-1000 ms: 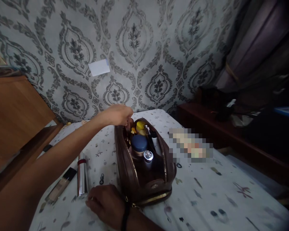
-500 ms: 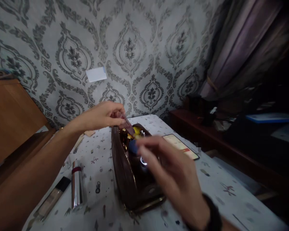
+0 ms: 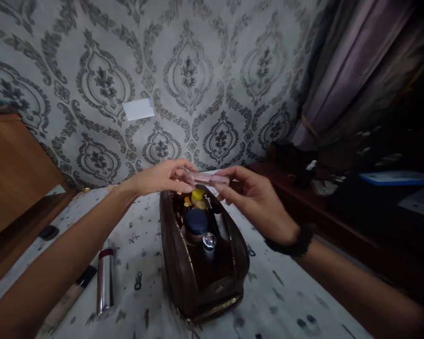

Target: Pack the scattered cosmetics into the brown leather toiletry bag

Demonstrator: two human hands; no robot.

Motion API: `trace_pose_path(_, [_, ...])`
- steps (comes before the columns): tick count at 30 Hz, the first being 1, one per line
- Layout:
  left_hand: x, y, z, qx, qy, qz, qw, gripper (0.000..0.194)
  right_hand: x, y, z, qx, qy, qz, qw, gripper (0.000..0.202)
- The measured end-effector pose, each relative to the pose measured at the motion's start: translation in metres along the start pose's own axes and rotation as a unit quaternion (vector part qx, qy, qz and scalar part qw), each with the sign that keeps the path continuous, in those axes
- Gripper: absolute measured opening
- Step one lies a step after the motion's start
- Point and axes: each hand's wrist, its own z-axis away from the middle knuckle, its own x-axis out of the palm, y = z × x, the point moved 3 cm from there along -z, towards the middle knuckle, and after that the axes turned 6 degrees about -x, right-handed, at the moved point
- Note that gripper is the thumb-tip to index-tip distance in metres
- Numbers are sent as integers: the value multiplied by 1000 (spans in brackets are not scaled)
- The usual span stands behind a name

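A slim pink see-through lip gloss tube (image 3: 207,178) lies level between my two hands, above the far end of an open brown cosmetic bag (image 3: 178,268). My left hand (image 3: 160,178) pinches its left end between thumb and fingers. Around the right end are the closed thumb and fingers of my right hand (image 3: 256,200), a dark band on that wrist. Inside the unzipped bag stand a jar with a dark blue lid (image 3: 197,221) and a shiny silver cap (image 3: 209,241). Something yellow (image 3: 198,194) sits farther back in it.
Left of the bag, a silver tube with a dark red band (image 3: 106,282) stands near a black-capped bottle (image 3: 69,301), partly behind my forearm. A wooden cabinet (image 3: 21,169) borders the patterned tablecloth (image 3: 137,249) on the left. The papered wall rises behind.
The lip gloss tube has come up from the bag's opening and turned level. My right hand has moved away from the bag's middle, up and back, and taken the tube's right end.
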Motion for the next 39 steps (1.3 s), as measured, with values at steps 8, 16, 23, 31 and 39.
trace_pose_path(8, [25,-22,-35,-77,-64,-540,836,28,-13,8,-19,-32,-11,79,996,31])
trace_pose_path(16, [36,-40,-55,-72,-62,-584,806,31,-5,20,-35,-57,-66,177,980,30])
trace_pose_path(23, [27,-48,-51,-89,-42,-548,831,22,-1,30,-54,-45,-73,171,982,37])
trace_pose_path(31, [30,-46,-52,-128,-17,-530,838,25,-1,35,-60,-5,-97,167,981,44])
trace_pose_path(39, [29,-48,-51,-136,-26,-529,837,30,-12,40,-56,52,-91,129,986,47])
